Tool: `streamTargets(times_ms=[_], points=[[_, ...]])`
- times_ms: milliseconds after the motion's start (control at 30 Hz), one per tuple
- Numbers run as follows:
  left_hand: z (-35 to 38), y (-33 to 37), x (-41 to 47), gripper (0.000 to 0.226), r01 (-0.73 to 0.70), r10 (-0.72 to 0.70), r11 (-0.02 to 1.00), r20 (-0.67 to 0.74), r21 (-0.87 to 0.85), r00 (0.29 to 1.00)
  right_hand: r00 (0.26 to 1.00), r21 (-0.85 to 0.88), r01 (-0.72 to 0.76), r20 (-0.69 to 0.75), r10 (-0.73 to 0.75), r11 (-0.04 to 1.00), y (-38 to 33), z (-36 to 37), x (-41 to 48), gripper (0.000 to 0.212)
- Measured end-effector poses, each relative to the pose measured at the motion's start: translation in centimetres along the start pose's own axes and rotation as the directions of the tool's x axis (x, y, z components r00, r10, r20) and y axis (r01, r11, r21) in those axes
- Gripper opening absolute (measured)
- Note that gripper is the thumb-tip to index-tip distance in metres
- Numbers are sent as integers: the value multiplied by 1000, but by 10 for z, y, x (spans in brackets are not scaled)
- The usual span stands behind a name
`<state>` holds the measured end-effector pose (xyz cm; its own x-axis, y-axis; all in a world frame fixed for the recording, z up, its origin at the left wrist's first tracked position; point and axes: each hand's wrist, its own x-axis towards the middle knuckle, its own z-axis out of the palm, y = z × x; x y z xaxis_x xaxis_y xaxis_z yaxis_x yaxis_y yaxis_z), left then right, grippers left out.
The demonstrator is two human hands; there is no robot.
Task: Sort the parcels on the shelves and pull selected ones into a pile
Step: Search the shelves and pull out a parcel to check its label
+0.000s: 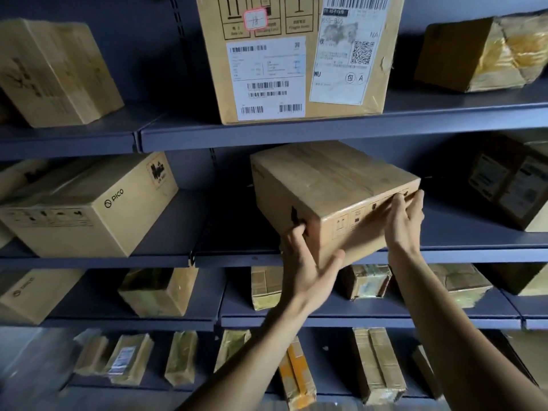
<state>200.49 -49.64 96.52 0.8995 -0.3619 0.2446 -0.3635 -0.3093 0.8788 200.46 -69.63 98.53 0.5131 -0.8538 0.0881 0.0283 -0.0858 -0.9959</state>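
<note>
Seemingly early: gripping plain brown cardboard box (329,185) by near corners with left hand (305,262) and right hand (406,223), overhanging blue-grey metal shelf (237,259); piling not yet begun.

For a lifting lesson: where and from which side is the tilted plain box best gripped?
Likely from the front, at opposite ends of the plain box: one grip under its near lower corner, as the left hand has, one on the right top edge, as the right hand has. It is wide and tilted.
</note>
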Motion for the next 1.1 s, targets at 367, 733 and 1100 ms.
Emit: streamTargets(times_ms=[367, 733, 1100], points=[[-53, 0, 130, 44, 346, -418, 880, -186, -325, 889, 958, 18, 231, 170, -231, 973, 0, -11, -76, 89], [-76, -20, 210, 108, 459, -461, 839, 64, -293, 885, 934, -73, 280, 250, -254, 957, 34, -24, -65, 102], [-59, -5, 65, 29, 43, -123, 895, -153, -445, 980, 993, -45, 29, -109, -34, 999, 44, -18, 19, 79]])
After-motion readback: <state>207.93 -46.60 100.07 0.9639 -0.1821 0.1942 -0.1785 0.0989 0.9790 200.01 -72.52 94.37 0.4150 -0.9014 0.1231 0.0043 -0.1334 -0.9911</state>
